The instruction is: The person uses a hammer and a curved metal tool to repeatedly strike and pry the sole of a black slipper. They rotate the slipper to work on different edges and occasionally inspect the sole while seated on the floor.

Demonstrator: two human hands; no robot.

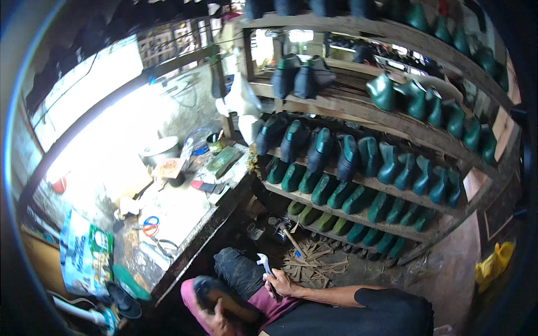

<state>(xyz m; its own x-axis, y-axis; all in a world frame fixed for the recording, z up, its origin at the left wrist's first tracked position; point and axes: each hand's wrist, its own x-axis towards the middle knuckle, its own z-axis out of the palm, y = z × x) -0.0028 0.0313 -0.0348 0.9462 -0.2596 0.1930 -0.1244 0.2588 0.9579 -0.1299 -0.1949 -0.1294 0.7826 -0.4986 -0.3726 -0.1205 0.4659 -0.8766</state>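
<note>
In my right hand point(282, 283), raised over my lap, is a metal hand tool point(263, 261) with a pale curved head. My fingers wrap its dark handle; it looks like pincers, but the jaws are too small to make out. A dark shoe point(205, 289) lies across my thighs on a pink cloth point(193, 309). My left hand point(219, 323) grips the shoe from the near side, its thumb up against it and slightly blurred. Part of the shoe's far side is hidden.
On the workbench point(185, 224) at left lie orange-handled scissors point(150, 226), a red-and-dark piece point(206, 186) and a green block point(223, 161). Racks of green shoe lasts point(386, 162) stand ahead. A hammer point(284, 231) and brown scraps point(314, 263) lie on the floor. A yellow bag point(494, 266) is at right.
</note>
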